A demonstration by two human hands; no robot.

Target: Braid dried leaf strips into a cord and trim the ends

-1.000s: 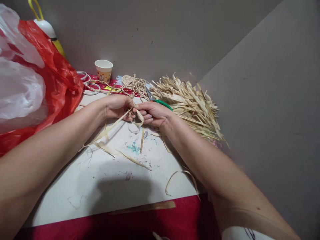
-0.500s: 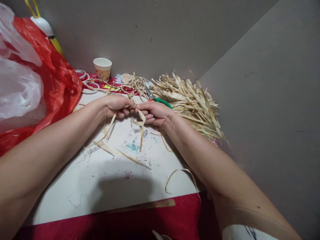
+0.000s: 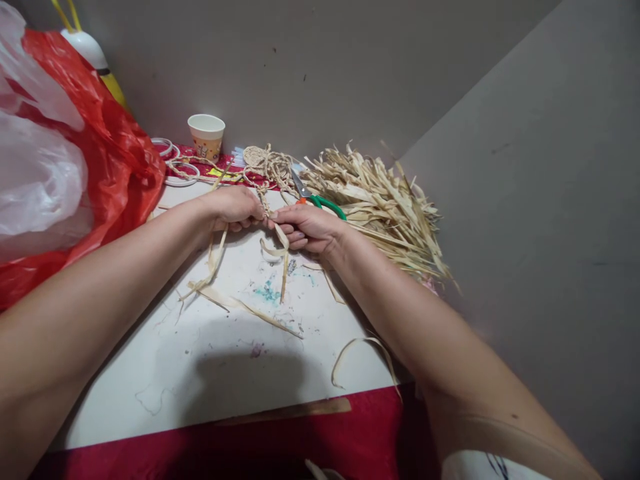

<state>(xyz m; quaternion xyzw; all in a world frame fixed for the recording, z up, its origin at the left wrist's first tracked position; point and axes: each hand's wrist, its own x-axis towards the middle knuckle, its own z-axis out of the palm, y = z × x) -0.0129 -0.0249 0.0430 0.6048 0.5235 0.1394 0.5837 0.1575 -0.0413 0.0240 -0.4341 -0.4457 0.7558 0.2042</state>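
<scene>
My left hand (image 3: 235,207) and my right hand (image 3: 307,228) meet over a white board (image 3: 210,360), both pinched closed on pale dried leaf strips (image 3: 281,252). The strips hang from the fingers and trail down onto the board toward me. A braided cord (image 3: 267,170) of the same material runs from my fingertips back to the wall. Green-handled scissors (image 3: 320,200) lie just behind my right hand.
A heap of dried strips (image 3: 385,207) fills the back right. A paper cup (image 3: 206,137) and white rings (image 3: 175,170) stand at the back left, beside red and clear plastic bags (image 3: 65,160). Grey walls close the corner. Red cloth (image 3: 280,447) shows at the near edge.
Both hands have drawn slightly toward the wall and tightened the strips; the strip in my left hand now hangs straighter down instead of slanting across the board.
</scene>
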